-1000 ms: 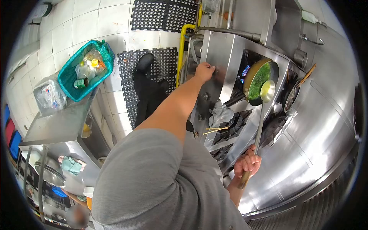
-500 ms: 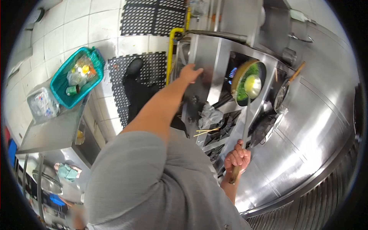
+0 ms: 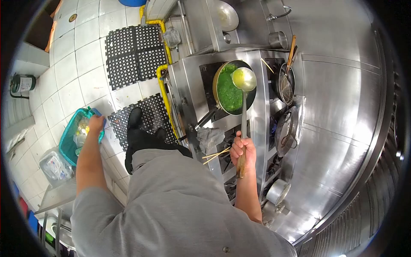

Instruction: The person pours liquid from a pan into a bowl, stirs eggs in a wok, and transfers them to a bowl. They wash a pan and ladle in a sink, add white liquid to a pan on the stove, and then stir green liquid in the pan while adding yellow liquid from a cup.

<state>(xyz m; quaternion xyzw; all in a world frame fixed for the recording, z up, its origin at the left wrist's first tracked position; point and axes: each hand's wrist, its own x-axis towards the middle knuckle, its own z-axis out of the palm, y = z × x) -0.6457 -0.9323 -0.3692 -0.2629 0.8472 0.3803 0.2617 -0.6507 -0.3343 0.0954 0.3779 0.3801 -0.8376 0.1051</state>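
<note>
My right hand is closed around the handle of a long ladle. The ladle's shiny bowl lies over the far right part of a frying pan. Chopped green food in bright green liquid fills much of the pan, which sits on the stove with its black handle pointing toward me. At the far left, my left hand is at the rim of a teal-lined bin. Its fingers are partly hidden, so I cannot make out whether it holds anything. Crumpled clear and yellowish waste lies inside the bin.
A crumpled plastic bag and thin wooden sticks lie on the stove's near side. Beyond are a strainer, a dark pan and a pot. A yellow pipe runs beside black floor mats.
My left hand has swung from beside the stove front to the bin. The pan, tilted above a visible flame before, now sits flatter on the stove. My right hand keeps the ladle over it.
</note>
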